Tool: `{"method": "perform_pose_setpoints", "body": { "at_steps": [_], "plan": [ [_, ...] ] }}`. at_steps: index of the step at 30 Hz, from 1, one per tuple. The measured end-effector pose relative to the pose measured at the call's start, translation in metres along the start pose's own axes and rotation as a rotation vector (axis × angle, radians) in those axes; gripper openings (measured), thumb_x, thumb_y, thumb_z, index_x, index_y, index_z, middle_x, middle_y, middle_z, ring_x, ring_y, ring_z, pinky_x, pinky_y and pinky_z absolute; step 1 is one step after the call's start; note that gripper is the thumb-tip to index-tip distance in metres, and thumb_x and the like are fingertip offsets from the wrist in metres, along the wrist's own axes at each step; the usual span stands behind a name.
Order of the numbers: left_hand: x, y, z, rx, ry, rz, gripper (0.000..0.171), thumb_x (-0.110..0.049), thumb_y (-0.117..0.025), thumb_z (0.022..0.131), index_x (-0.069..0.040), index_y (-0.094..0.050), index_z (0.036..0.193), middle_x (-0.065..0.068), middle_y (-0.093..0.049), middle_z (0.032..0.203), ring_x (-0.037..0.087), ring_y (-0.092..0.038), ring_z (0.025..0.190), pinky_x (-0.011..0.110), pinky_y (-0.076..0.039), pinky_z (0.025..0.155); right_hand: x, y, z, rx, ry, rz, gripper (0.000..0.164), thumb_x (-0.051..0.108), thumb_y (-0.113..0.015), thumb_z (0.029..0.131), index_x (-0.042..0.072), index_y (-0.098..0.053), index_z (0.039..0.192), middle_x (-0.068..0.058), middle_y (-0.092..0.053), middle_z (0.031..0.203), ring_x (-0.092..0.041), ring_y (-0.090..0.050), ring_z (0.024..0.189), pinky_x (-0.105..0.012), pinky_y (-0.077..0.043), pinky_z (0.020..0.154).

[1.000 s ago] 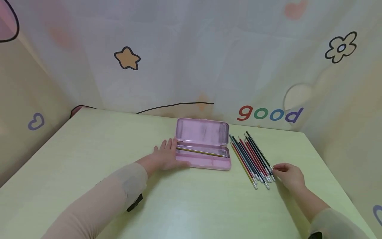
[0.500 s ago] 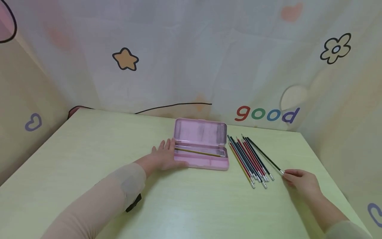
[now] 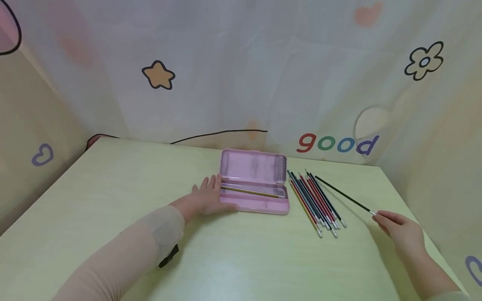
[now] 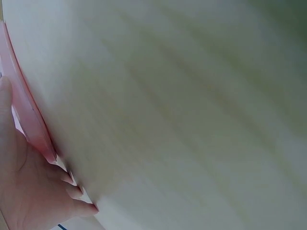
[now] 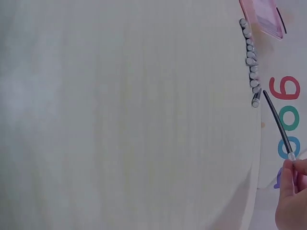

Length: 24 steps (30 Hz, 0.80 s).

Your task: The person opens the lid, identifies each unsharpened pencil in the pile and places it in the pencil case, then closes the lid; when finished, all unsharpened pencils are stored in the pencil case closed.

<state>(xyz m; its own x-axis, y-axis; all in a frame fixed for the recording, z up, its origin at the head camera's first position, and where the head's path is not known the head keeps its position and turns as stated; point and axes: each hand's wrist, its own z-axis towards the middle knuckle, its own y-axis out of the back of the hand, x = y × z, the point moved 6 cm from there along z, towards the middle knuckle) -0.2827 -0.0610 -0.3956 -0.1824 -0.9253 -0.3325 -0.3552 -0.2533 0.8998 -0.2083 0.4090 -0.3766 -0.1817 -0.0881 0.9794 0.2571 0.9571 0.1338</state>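
Note:
An opened pink pencil case (image 3: 254,166) stands near the back of the table, a yellow-and-dark pencil (image 3: 251,192) lying inside. Against its left end rests my left hand (image 3: 206,200), fingers straight and spread, thumb along the front edge; the left wrist view shows that hand (image 4: 33,194) against the case's pink side (image 4: 28,108). My right hand (image 3: 407,236) pinches a black pencil (image 3: 344,195) by its white eraser end, the far tip pointing back left toward the other pencils. Several red, dark and yellow pencils (image 3: 318,200) lie side by side just right of the case.
A pale wooden table (image 3: 244,259) carries everything. Behind it hangs a printed cloth (image 3: 263,83) with a star, a flower and the word "good". In the right wrist view, the eraser ends (image 5: 251,55) of the loose pencils form a row.
My right hand took the outermost black pencil by its eraser end and drew it to the right, away from the bunch. My left hand stays at the pencil case.

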Motion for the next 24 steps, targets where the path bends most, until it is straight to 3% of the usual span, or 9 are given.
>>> {"method": "perform_pose_setpoints", "body": {
  "at_steps": [11,24],
  "plan": [
    [-0.003,-0.001,0.001,0.002,-0.001,0.010,0.115,-0.075,-0.048,0.077,-0.002,0.007,0.148,0.019,-0.002,0.154,0.037,0.001,0.140,0.059,-0.006,0.107,0.007,0.000,-0.006,0.032,0.026,0.192,0.018,0.008,-0.068,0.085,0.023,-0.074,0.076,0.008,-0.070,0.075,0.000,-0.066,0.073,-0.013,-0.049,0.069],
    [0.002,0.000,0.003,0.004,0.008,0.017,0.116,-0.077,-0.046,0.076,-0.004,0.009,0.148,0.019,-0.001,0.154,0.036,0.002,0.140,0.058,-0.006,0.108,0.014,-0.027,-0.003,0.119,0.055,0.247,0.016,0.005,-0.067,0.084,0.019,-0.074,0.081,0.006,-0.070,0.082,-0.003,-0.067,0.078,-0.016,-0.050,0.073]
  ]
}}
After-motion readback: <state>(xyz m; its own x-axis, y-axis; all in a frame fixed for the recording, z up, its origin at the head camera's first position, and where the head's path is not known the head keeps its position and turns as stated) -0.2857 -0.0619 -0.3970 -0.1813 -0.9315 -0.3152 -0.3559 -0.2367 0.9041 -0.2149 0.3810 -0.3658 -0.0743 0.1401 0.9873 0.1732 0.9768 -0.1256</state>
